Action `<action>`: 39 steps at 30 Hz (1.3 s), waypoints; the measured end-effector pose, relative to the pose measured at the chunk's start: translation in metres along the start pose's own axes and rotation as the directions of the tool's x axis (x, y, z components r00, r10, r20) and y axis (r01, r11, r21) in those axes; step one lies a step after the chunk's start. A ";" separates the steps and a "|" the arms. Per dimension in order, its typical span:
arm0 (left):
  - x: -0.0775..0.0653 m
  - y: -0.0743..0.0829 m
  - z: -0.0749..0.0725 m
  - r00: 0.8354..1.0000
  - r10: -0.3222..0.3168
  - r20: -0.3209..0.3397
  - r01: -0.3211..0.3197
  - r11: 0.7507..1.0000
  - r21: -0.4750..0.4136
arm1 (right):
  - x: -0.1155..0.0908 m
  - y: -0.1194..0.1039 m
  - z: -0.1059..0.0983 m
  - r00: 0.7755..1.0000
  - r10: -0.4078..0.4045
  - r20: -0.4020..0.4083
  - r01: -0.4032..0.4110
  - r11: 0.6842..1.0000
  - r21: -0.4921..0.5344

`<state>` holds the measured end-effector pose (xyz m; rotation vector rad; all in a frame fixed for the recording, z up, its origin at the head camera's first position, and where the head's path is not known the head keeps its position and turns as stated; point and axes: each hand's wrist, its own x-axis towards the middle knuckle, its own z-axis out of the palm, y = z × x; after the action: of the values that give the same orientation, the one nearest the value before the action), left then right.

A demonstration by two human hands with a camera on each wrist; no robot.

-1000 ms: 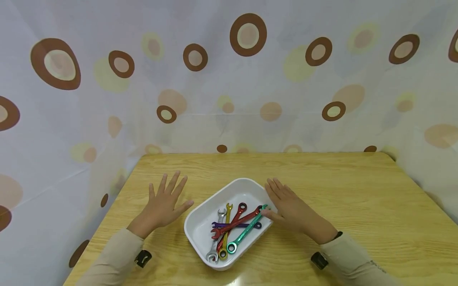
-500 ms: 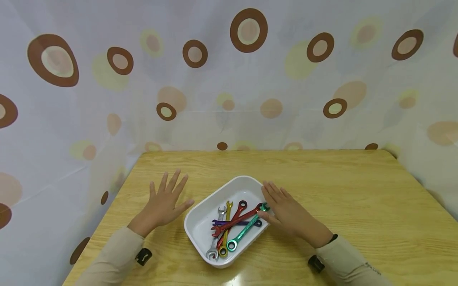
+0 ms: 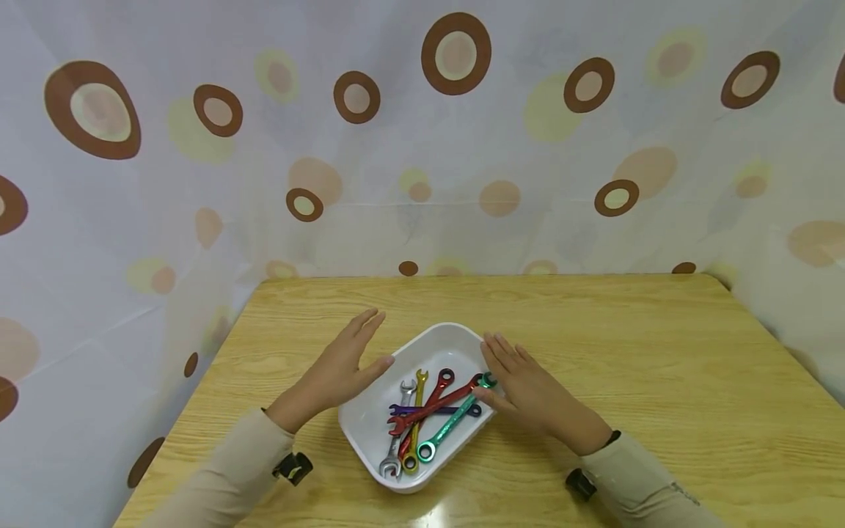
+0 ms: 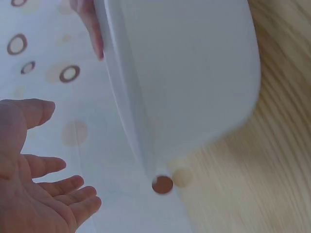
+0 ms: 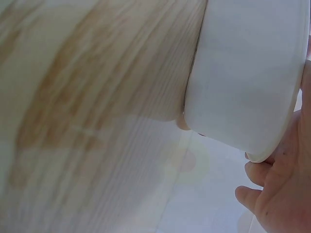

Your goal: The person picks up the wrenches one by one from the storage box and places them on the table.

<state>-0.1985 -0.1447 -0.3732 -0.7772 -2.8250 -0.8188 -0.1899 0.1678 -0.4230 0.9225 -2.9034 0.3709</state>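
A white plastic basin [image 3: 361, 433] sits on the table, holding several combination wrenches piled crosswise. Among them are a green wrench [image 3: 450, 423], a red wrench [image 3: 436, 407], a purple wrench [image 3: 454, 411], a yellow wrench [image 3: 420, 389] and a silver wrench [image 3: 405, 403]. My left hand [image 3: 338, 370] hovers by the basin's left rim, fingers extended; the left wrist view shows a gap between it and the basin wall [image 4: 189, 73]. My right hand [image 3: 533, 389] lies along the right rim with straight fingers, partly covering it. Whether it touches the rim is unclear.
The wooden table [image 3: 627, 345] extends behind the basin and to both sides. A patterned cloth [image 3: 502, 147] hangs behind the table and along its sides. Dark bands [image 3: 293, 467] are on both wrists.
My left hand has moved right towards the basin, its fingers now closer together. The right hand shifted slightly left over the rim. Basin and wrenches look unmoved.
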 end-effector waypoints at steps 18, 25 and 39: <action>0.009 0.031 0.067 0.966 0.079 0.248 -0.085 0.996 0.013 | 0.001 -0.001 0.000 1.000 0.006 0.000 -0.006 1.000 0.003; 0.012 0.031 0.083 0.960 0.091 0.266 -0.097 0.995 0.008 | 0.000 0.000 0.001 1.000 0.001 -0.002 -0.001 1.000 0.004; 0.021 0.026 0.095 0.969 0.035 0.246 -0.020 0.998 -0.062 | 0.001 0.000 0.003 1.000 -0.011 -0.007 0.011 1.000 -0.027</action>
<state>-0.1997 -0.0670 -0.4372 -0.9890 -3.0083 -0.8602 -0.1902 0.1666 -0.4255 0.9307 -2.8885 0.3322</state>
